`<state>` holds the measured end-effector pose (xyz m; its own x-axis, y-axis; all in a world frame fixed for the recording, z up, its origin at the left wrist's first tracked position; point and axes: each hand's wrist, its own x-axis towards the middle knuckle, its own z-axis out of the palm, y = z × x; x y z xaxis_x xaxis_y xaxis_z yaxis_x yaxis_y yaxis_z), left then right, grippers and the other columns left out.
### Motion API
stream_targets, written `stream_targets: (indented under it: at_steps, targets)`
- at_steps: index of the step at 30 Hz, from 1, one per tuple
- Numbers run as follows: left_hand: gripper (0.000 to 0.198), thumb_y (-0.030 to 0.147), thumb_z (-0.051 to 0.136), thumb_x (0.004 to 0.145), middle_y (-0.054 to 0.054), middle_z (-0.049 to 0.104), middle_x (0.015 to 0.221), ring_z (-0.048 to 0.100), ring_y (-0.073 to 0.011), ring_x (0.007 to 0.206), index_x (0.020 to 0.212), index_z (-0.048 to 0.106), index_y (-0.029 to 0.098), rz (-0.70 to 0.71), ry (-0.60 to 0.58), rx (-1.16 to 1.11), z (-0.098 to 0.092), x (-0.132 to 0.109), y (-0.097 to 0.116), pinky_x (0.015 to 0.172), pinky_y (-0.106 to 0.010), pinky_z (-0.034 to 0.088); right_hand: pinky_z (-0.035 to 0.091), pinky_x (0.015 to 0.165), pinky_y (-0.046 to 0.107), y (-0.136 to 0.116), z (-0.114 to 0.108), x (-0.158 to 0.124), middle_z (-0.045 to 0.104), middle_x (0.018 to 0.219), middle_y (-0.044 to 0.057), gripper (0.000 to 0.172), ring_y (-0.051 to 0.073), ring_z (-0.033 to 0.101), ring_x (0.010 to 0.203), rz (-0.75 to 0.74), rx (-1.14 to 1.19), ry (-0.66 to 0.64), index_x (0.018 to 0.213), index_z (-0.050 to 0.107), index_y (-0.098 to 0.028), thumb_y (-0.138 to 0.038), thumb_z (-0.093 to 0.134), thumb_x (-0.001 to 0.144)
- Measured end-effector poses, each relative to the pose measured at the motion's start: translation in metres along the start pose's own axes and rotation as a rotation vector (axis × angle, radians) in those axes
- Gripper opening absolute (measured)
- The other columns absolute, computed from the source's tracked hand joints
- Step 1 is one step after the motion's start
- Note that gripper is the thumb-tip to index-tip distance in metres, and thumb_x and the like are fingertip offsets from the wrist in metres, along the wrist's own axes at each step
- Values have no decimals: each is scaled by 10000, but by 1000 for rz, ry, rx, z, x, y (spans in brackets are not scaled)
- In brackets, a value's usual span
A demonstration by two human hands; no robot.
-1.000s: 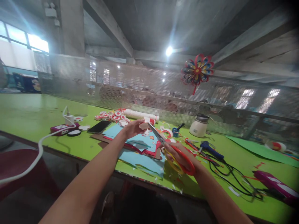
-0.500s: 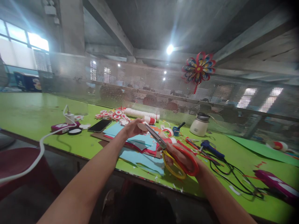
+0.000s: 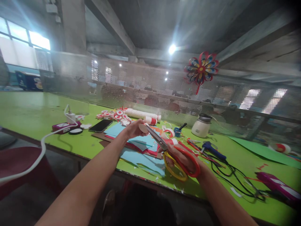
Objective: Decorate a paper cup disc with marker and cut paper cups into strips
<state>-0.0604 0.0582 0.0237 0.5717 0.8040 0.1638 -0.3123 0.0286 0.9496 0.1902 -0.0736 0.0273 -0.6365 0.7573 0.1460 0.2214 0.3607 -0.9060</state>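
My left hand [image 3: 135,129] pinches a small white paper disc [image 3: 143,128] above the stacked sheets. In my right hand [image 3: 180,157] are scissors [image 3: 194,163] with one red and one yellow handle; their blades point up and left, tips at the disc's edge. Beneath my hands lie light blue paper [image 3: 141,161], red sheets and brown card. Behind my left hand sits a pile of red and white paper discs [image 3: 117,115], beside a long white roll [image 3: 138,115] and a red and white roll [image 3: 150,120].
Phone [image 3: 101,126] and purple power strip [image 3: 64,126] lie left. Rightward are a blue glue gun [image 3: 213,150] with black cable, a white jug [image 3: 201,126], green paper [image 3: 265,150] and a second purple strip [image 3: 278,185]. A perforated screen [image 3: 141,84] stands behind.
Both hands stay almost in place with the disc and scissors. The disc has tilted slightly, and the whole view has shifted a little.
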Motion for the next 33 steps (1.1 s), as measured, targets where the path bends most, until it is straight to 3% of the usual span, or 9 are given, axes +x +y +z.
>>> stream_targets:
  at_steps: [10, 17, 26, 33]
  targets:
    - [304, 421, 575, 699, -86, 633, 611, 557, -150, 537, 708, 618, 121, 10, 22, 19, 2, 0, 0, 476, -234, 387, 375, 521, 241, 9, 1, 3, 451, 554, -42, 530, 99, 420, 503, 25, 115, 9, 1117, 622, -159, -587, 348, 967]
    - [313, 424, 562, 723, -79, 629, 616, 552, -147, 534, 729, 622, 117, 23, 33, 20, 3, 0, 0, 485, -234, 395, 329, 484, 239, 0, 5, 4, 409, 481, -58, 562, 91, 376, 445, 5, 24, 77, 998, 656, -131, -618, 381, 941]
    - [297, 421, 563, 730, -76, 632, 600, 549, -142, 522, 706, 604, 128, 22, 39, 19, 3, 1, -1, 482, -232, 401, 386, 545, 262, -2, 5, 1, 462, 573, -33, 523, 100, 436, 507, -8, 13, 58, 986, 656, -138, -590, 397, 947]
    - [282, 420, 586, 718, -72, 641, 602, 556, -146, 523, 713, 603, 138, 7, 40, 16, 0, 3, -3, 489, -238, 414, 328, 492, 235, 2, 5, 3, 421, 518, -56, 535, 81, 386, 460, 18, 87, 57, 951, 655, -137, -608, 401, 939]
